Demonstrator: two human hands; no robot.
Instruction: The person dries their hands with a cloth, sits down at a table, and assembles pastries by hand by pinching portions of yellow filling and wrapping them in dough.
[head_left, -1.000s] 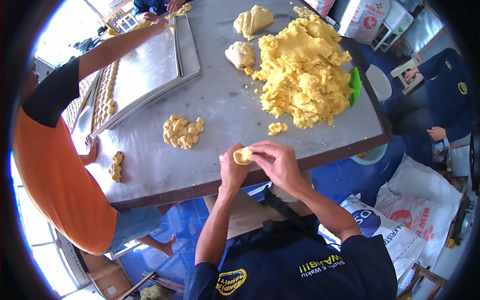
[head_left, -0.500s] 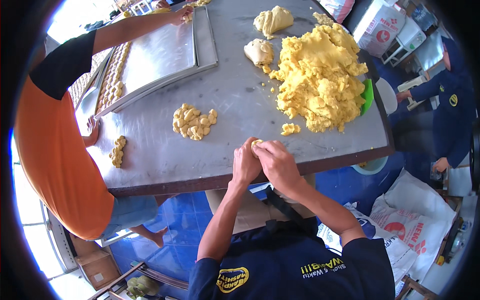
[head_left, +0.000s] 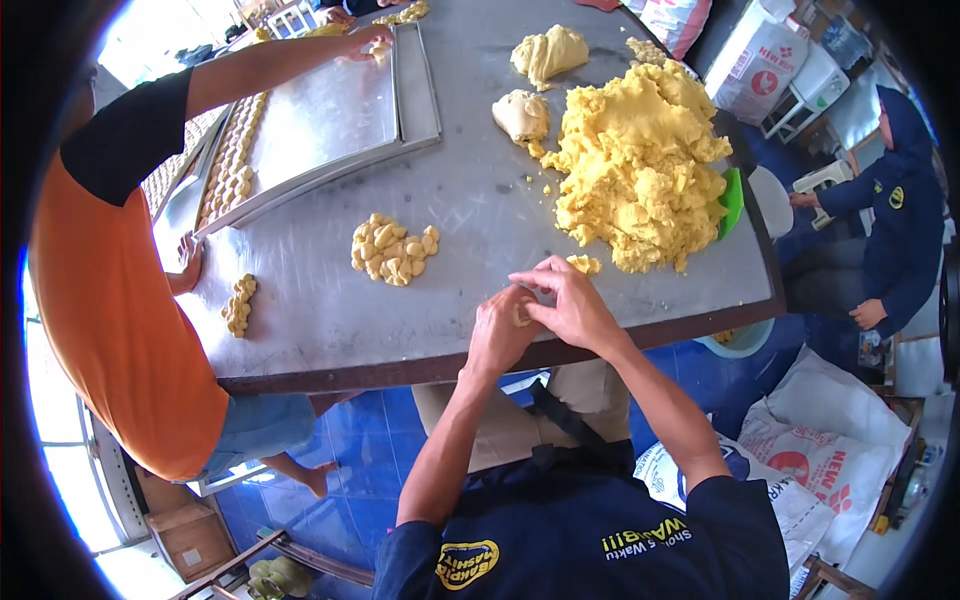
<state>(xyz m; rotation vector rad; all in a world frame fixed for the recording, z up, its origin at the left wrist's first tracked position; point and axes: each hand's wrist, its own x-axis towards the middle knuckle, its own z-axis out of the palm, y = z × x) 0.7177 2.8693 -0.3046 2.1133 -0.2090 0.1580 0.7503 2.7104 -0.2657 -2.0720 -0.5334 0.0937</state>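
Note:
Over the table's near edge, my left hand point(head_left: 499, 332) is closed around a small pale dough piece point(head_left: 522, 315), mostly hidden by the fingers. My right hand point(head_left: 572, 308) works the same piece, its thumb pressing into it while the forefinger reaches across above the left hand. Just beyond my right hand lies a small lump of yellow filling point(head_left: 584, 264). A large yellow mound of filling point(head_left: 640, 165) rises behind it, with a green scraper point(head_left: 732, 203) at its right side. Two bigger dough lumps, one smooth point(head_left: 550, 55) and one rounder point(head_left: 521, 116), sit left of the mound.
Small dough balls point(head_left: 392, 250) are heaped left of my hands on the metal table point(head_left: 460, 200). A smaller cluster point(head_left: 238, 305) lies farther left. A person in orange point(head_left: 130, 330) reaches over a metal tray point(head_left: 320, 120). Another person point(head_left: 905, 215) is at the right. Sacks point(head_left: 820, 440) lie lower right.
My right hand has shifted its grip: the fingers have lifted and stretched over the left hand, the thumb staying on the dough. Both hands have moved slightly nearer to me.

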